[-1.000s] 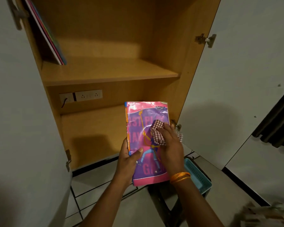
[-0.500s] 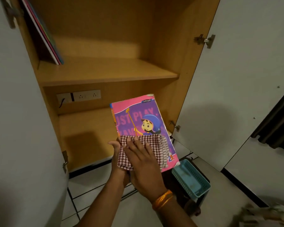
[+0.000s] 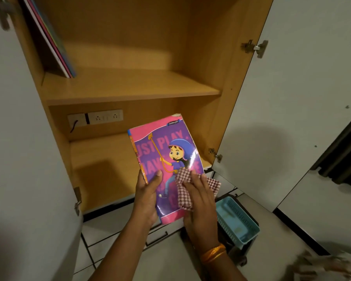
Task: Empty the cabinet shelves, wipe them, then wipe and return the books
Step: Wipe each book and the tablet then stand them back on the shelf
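Book (image 3: 166, 165) is held in front of the open cabinet (image 3: 203, 57), over its lower shelf's (image 3: 101, 169) front edge. The left hand (image 3: 147, 197) grips its spine side; the right hand (image 3: 199, 201) presses a checked cloth (image 3: 185, 180) flat against its lower right corner, narrower than half a second ago. More books (image 3: 55, 37) lean in the upper shelf's (image 3: 130, 86) left corner. A blue basket (image 3: 237, 220) sits on the floor.

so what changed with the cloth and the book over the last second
The right hand slid the checked cloth from the cover's middle, down across its lower part, then to the lower right edge, uncovering the cartoon figure. The book tilted its top to the right. The left hand kept gripping its left edge. The books on the upper shelf and the blue basket stayed put.
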{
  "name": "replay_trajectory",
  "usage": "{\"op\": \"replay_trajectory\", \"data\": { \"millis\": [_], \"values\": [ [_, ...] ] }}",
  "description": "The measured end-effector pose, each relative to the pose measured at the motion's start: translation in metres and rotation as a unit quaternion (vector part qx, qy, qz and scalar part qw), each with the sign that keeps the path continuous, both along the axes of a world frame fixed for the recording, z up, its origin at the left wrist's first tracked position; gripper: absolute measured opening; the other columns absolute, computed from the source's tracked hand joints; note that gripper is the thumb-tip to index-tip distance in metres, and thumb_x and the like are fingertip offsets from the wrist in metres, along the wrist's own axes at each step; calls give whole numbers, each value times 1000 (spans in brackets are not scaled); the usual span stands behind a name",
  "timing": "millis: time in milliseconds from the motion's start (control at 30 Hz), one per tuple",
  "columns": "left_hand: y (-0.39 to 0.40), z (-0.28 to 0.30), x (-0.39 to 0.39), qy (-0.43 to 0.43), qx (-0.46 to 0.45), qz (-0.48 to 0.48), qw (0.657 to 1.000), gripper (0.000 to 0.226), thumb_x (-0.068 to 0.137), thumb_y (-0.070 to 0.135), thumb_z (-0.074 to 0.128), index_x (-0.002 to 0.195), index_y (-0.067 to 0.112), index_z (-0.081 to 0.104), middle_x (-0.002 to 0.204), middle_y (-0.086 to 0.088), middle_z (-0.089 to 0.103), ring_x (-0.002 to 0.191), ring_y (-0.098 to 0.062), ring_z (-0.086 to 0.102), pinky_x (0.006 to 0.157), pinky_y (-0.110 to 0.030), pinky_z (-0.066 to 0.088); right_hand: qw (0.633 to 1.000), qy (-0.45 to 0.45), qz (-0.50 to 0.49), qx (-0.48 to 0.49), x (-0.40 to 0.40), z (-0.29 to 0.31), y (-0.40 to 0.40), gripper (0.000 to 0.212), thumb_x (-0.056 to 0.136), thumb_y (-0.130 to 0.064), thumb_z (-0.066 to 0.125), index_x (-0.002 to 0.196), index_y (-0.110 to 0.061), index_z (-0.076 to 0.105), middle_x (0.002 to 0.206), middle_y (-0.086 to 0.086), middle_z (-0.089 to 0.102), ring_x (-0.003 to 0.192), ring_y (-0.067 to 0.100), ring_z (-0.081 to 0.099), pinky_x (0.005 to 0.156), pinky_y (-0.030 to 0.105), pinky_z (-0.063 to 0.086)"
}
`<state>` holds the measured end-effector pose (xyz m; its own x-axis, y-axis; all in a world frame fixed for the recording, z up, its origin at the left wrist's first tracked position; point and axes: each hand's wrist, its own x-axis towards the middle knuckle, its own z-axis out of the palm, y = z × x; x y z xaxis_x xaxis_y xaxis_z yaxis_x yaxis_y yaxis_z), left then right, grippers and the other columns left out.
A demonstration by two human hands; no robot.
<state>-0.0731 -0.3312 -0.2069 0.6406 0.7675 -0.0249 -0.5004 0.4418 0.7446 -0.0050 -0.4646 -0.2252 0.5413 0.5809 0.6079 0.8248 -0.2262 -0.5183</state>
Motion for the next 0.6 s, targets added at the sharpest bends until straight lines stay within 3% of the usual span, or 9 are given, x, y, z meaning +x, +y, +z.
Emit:
{"op": "replay_trajectory", "data": {
  "millis": [67, 133, 200, 267, 333, 400, 467, 533, 600],
  "values": [
    [3, 2, 0, 22, 42, 18, 999, 42, 96, 4, 62, 135, 19, 56, 125, -15, 70, 107, -36, 70, 85, -51, 59, 991, 107, -10, 84, 14, 9, 0, 51, 93, -17, 43, 143, -24, 51, 153, -5, 46, 145, 14, 38, 117, 33, 34],
    [5, 4, -2, 45, 86, 20, 995, 40, 95, 1, 62, 131, 17, 57, 119, -7, 74, 103, -27, 72, 78, -39, 61, 956, 233, -34, 176, 25, 24, -1, 34, 102, -23, 46, 133, -20, 62, 133, -6, 65, 125, 14, 60, 100, 30, 51],
    [9, 4, -3, 63, 129, 27, 989, 39, 94, 0, 65, 129, 15, 58, 113, -1, 75, 99, -19, 73, 76, -31, 59, 869, 433, -26, 238, 38, 41, -3, 23, 104, -20, 50, 117, -17, 69, 111, -1, 75, 106, 23, 70, 83, 34, 58],
    [15, 3, -6, 82, 158, 27, 984, 43, 88, 10, 73, 128, 14, 59, 113, -4, 75, 100, -21, 73, 77, -33, 59, 794, 566, 4, 222, 55, 44, -11, 24, 103, -17, 51, 117, -9, 68, 108, 11, 76, 99, 35, 72, 82, 45, 60],
    [21, -1, -7, 94, 174, 18, 980, 46, 83, 19, 72, 128, 16, 60, 118, -7, 74, 105, -27, 71, 84, -41, 59, 762, 620, 44, 183, 63, 44, -21, 32, 101, -24, 53, 125, -5, 63, 114, 20, 72, 102, 42, 70, 88, 56, 57],
    [25, -3, -7, 100, 192, 13, 976, 45, 84, 19, 70, 128, 19, 60, 120, -7, 73, 108, -27, 70, 90, -43, 58, 747, 640, 89, 156, 59, 43, -26, 36, 98, -30, 59, 124, -6, 62, 116, 22, 71, 105, 44, 68, 84, 55, 59],
    [28, -5, -6, 100, 202, 8, 974, 42, 84, 18, 70, 125, 21, 61, 118, -4, 74, 106, -22, 71, 86, -37, 58, 737, 647, 133, 145, 50, 45, -27, 49, 84, -33, 79, 122, -7, 64, 117, 23, 70, 104, 45, 68, 78, 51, 61],
    [30, -4, -6, 95, 205, 4, 974, 38, 87, 14, 72, 122, 23, 62, 114, 1, 75, 103, -18, 72, 78, -28, 57, 742, 637, 149, 144, 43, 48, -26, 69, 62, -31, 94, 119, -6, 66, 115, 23, 71, 98, 42, 71, 72, 46, 62],
    [33, -6, -4, 104, 208, 7, 973, 36, 89, 11, 74, 121, 22, 62, 112, 2, 76, 100, -17, 73, 74, -25, 57, 770, 609, 121, 145, 38, 52, -24, 64, 63, -21, 93, 118, -3, 65, 112, 23, 72, 94, 39, 73, 69, 43, 62]
  ]
}}
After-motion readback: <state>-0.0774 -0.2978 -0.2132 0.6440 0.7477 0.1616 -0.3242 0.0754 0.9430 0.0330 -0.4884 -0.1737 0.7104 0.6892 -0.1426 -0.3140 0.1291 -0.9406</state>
